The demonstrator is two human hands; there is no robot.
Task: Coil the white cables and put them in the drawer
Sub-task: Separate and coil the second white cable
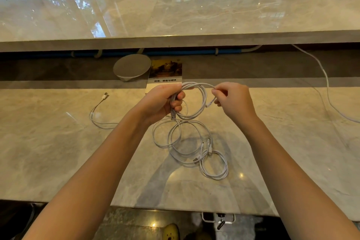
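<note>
White cables (194, 84), beige grey-veined marble counter (78, 152), grey disc (132, 66), brown-gold book cover (165, 70) w/ white strip.

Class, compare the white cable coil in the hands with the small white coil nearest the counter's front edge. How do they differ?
The held coil is lifted off the counter, gripped by the left hand; the small coil lies flat on it, untouched. The right hand pinches the held coil's end; nothing holds the small coil's. Both are white cables in round loops.
</note>
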